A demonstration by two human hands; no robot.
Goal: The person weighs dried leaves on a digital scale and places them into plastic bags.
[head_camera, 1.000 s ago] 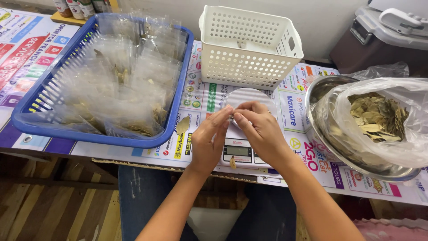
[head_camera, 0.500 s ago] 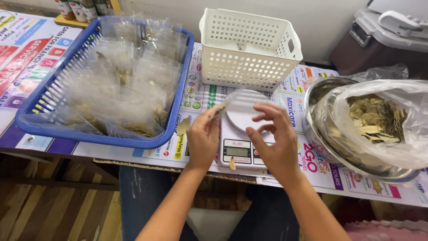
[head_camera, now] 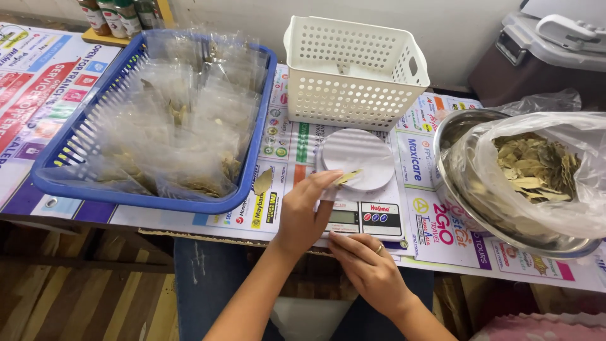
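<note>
A small clear packet [head_camera: 338,181] holding a dried leaf is pinched in the grip of the left hand [head_camera: 303,211], thumb and fingers closed on its near end; the packet's long axis is directed up and to the right, so that its far end is laid over the round white plate of the digital scale [head_camera: 356,158]; the right hand [head_camera: 366,268] is held lower, at the desk [head_camera: 442,233] edge just below the scale's display, its fingers loosely curled and nothing gripped; the left hand is thus the nearer to the packet. A blue basket [head_camera: 252,183] of filled packets is seen at left, a white basket [head_camera: 353,76] behind, and a steel bowl [head_camera: 454,132] lined with a bag of dried leaves [head_camera: 536,167] at right.
</note>
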